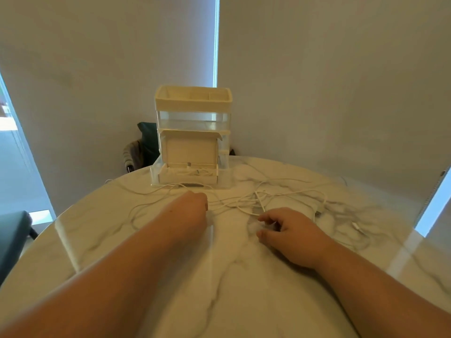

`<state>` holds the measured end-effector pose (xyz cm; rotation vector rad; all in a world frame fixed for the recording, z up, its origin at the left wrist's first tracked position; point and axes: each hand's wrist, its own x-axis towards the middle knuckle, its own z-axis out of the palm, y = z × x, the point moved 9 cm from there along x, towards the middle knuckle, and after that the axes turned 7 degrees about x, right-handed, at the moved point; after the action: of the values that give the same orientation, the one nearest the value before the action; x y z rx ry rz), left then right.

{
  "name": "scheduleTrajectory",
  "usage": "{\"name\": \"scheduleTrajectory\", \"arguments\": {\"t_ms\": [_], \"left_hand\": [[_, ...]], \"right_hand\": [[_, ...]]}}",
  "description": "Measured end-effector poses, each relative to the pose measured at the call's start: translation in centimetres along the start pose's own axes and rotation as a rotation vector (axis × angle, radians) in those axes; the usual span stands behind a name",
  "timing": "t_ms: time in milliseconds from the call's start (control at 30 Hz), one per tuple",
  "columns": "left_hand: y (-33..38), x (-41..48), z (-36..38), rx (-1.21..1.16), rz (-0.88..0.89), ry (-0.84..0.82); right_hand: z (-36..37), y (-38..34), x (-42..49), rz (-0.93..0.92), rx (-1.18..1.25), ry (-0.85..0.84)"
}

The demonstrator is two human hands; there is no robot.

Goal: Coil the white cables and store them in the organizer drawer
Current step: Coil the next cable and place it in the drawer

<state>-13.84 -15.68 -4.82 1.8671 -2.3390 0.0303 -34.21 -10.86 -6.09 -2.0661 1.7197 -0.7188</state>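
The white cables (246,200) lie loose and tangled on the table (102,215), just in front of the organizer (192,103) and off to its right side. They are not coiled yet. The bottom drawer (188,178) of the organizer is pulled out toward the person. A bit of cable looks like it is already lying inside it.

The left hand (192,207) is in front of the organizer, near the open drawer. It is closed like a fist, and a few cable strands run out from its right edge, so it seems to grip them. The right hand (292,232) is in front of the organizer too, closer to the person and a little to the right. Its fingers (267,218) are curled down onto the table by a strand. The cable is white on a white table, so I cannot tell if they hold it.

I think this is the gathering and winding step, with most of the job left to do. Next, one hand should hold a cable end while the other pulls the strand free of the tangle and loops it round. The strands cross each other, so a fast pull could make knots.

I cannot read any words or brand names on the organizer or the cables.
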Motion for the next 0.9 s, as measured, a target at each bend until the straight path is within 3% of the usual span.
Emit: {"name": "scheduleTrajectory", "arguments": {"t_ms": [100, 267, 333, 433, 533, 633, 733, 900], "left_hand": [[-0.2, 0.4, -0.3, -0.001, -0.006, 0.045], [-0.2, 0.7, 0.1, -0.038, -0.035, 0.071], [1.4, 0.5, 0.1, -0.036, 0.053, 0.097], [6.0, -0.7, 0.7, -0.057, 0.302, 0.082], [7.5, -0.6, 1.2, -0.049, 0.342, 0.122], [5.4, 0.6, 0.9, -0.165, 0.210, 0.174], [4.1, 1.3, 0.4, -0.205, 0.129, 0.210], [6.0, -0.7, -2.4, -0.416, 0.304, 0.456]], "right_hand": [[-1.5, 2.3, 1.2, 0.073, 0.017, 0.113], [1.4, 2.7, 2.2, 0.143, -0.283, -0.042], [1.1, 1.9, 2.4, 0.097, -0.173, 0.029], [0.1, 0.0, 2.2, -0.121, -0.008, 0.143], [-0.9, -1.9, 1.5, -0.268, 0.096, 0.230], [-1.4, -2.0, 1.4, -0.250, 0.127, 0.251], [0.0, -1.2, 1.8, -0.158, 0.104, 0.127], [0.9, -0.4, 2.2, -0.106, 0.123, 0.079]]}}
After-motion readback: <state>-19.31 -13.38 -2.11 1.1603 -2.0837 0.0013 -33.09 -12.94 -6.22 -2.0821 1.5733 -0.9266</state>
